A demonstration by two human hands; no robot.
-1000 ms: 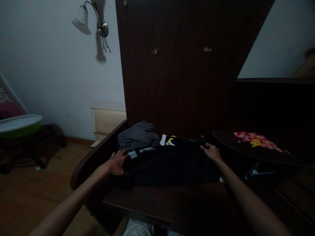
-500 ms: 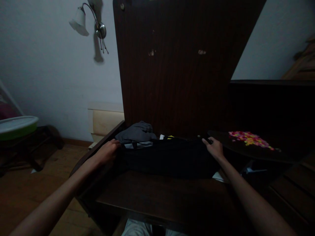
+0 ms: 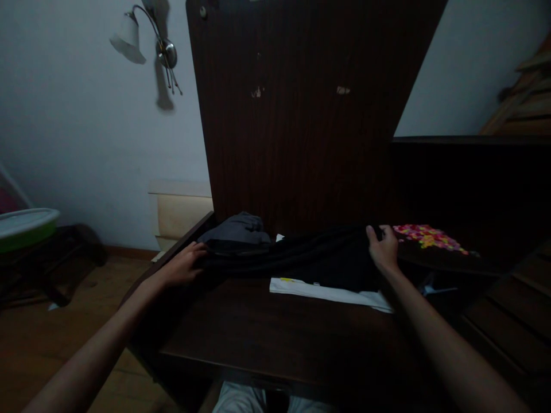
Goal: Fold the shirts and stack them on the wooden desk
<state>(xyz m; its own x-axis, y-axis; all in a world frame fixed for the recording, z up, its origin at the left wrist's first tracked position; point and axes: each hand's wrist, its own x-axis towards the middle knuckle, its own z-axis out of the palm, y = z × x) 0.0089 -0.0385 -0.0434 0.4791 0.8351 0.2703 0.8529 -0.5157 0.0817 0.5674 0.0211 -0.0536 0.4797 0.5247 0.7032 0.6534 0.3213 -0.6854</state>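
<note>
A black garment (image 3: 318,258) is stretched across the far part of a dark wooden table (image 3: 267,338). My left hand (image 3: 183,265) grips its left end near the table's left edge. My right hand (image 3: 383,248) is closed on its right end and holds it lifted off the table. Under the raised cloth lies a white piece of clothing (image 3: 327,291) with a small yellow mark. A crumpled grey garment (image 3: 239,229) sits behind my left hand, against the tall dark wooden panel (image 3: 301,115).
A dark tray with bright pink and yellow bits (image 3: 426,236) stands at the right, close to my right hand. A wall lamp (image 3: 142,37) hangs upper left. A green-rimmed basin (image 3: 26,223) rests at the far left above the wooden floor (image 3: 64,321).
Both hands have lifted the black garment up and away from me, uncovering the white clothing beneath. My right hand rose and shifted right toward the tray; my left moved slightly left.
</note>
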